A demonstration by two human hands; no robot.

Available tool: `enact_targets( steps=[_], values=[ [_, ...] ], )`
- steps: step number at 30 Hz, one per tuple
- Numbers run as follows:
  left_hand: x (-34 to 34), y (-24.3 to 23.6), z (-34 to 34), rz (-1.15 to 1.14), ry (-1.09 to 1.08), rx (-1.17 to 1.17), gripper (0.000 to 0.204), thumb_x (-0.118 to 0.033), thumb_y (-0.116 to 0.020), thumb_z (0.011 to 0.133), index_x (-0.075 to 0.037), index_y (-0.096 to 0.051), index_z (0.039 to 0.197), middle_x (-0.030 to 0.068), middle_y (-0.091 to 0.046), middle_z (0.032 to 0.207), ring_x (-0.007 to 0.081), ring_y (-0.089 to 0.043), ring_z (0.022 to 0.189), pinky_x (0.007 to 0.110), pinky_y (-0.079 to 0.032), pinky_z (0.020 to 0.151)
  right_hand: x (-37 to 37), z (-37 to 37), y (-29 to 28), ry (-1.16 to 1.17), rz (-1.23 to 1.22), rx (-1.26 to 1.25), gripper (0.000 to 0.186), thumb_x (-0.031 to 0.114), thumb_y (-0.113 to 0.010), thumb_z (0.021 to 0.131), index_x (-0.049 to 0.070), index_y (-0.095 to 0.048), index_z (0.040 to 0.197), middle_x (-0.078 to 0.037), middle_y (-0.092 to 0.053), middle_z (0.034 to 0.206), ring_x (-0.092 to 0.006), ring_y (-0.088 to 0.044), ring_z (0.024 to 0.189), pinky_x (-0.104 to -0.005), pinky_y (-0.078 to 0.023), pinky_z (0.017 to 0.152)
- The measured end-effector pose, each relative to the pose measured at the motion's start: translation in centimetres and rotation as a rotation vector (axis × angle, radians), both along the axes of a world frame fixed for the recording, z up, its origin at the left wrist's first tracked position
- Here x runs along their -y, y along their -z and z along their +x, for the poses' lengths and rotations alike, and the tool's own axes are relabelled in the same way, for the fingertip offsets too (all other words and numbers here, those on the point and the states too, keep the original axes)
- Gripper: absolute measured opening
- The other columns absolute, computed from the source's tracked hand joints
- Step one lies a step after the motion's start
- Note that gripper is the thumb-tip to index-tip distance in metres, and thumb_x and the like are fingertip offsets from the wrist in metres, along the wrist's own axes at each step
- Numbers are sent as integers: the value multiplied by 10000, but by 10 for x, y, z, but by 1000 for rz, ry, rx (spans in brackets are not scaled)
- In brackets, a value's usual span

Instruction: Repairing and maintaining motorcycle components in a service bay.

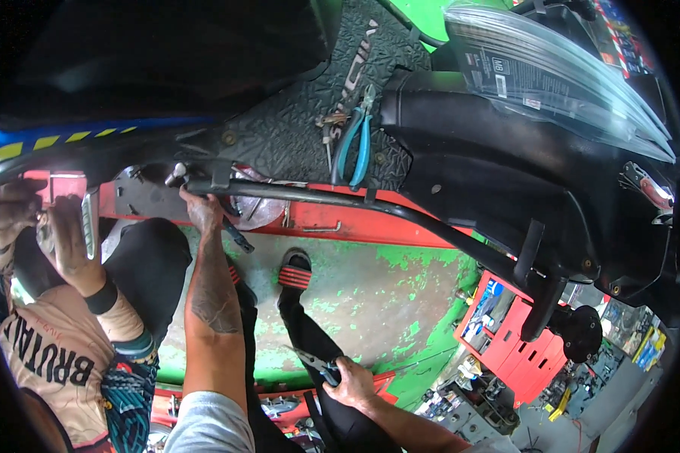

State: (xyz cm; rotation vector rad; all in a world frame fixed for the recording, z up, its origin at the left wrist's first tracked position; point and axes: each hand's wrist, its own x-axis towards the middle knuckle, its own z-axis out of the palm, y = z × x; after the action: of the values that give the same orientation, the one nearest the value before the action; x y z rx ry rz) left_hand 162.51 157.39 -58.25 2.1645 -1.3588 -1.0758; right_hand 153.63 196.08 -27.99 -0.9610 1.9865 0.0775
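My left hand (202, 211) reaches up to the near end of a long black tube (310, 194) along the side of a scooter, its fingers closed around that end and partly hidden. A short black rod (238, 236) sticks out just beside the hand; whether I hold it too is unclear. Lower down, my right hand (353, 386) grips a pair of pliers (319, 366) in front of my leg, with the jaws pointing up and left. Blue-handled cutters (361, 143) lie on the scooter's textured black footboard (279, 113), next to a thin screwdriver (328, 143).
At the left a seated co-worker (60, 362) holds both hands near the scooter's underside. A red lift platform (400, 232) with a hex key (321, 227) runs below the scooter. Clear plastic wrapping (551, 83) covers the seat. A red tool cabinet (525, 347) stands lower right.
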Motion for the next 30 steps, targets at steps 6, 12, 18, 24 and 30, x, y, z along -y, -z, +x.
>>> enact_targets(
  steps=[6,12,18,24,30],
  values=[
    [-12,-16,-15,-145,-53,-115,241,-161,-679,803,-12,-539,930,135,-609,731,267,-610,666,425,-499,653,1,-9,-2,4,-42,-61,515,299,-790,623,35,-565,1003,-162,-626,904,-373,-646,804,-469,-532,702],
    [-94,-138,2,163,251,-346,243,-197,-564,926,17,-597,1039,60,-578,804,160,-517,729,340,-449,658,4,-22,-11,96,-112,-102,442,266,-758,640,58,-562,978,-146,-642,906,-370,-648,819,-467,-533,726],
    [-162,-313,52,430,23,-662,257,-279,-520,998,-57,-531,1127,-9,-488,660,66,-449,529,248,-370,461,104,-58,-50,-92,-465,-103,444,196,-731,643,44,-538,1013,-176,-618,917,-404,-627,837,-489,-509,711],
    [-179,-395,88,286,-99,-671,313,-245,-492,1014,-42,-516,1251,-51,-466,687,39,-405,563,225,-354,499,263,-61,-90,-340,-592,-60,467,188,-734,658,41,-522,1048,-164,-606,913,-405,-612,847,-495,-493,704],
    [-138,-428,111,200,-286,-826,342,-234,-485,1020,-37,-465,1299,-66,-426,684,35,-369,566,197,-305,508,384,-29,-119,-443,-626,-58,437,201,-736,662,25,-546,1013,-181,-625,921,-397,-630,849,-480,-509,727]
  ],
)
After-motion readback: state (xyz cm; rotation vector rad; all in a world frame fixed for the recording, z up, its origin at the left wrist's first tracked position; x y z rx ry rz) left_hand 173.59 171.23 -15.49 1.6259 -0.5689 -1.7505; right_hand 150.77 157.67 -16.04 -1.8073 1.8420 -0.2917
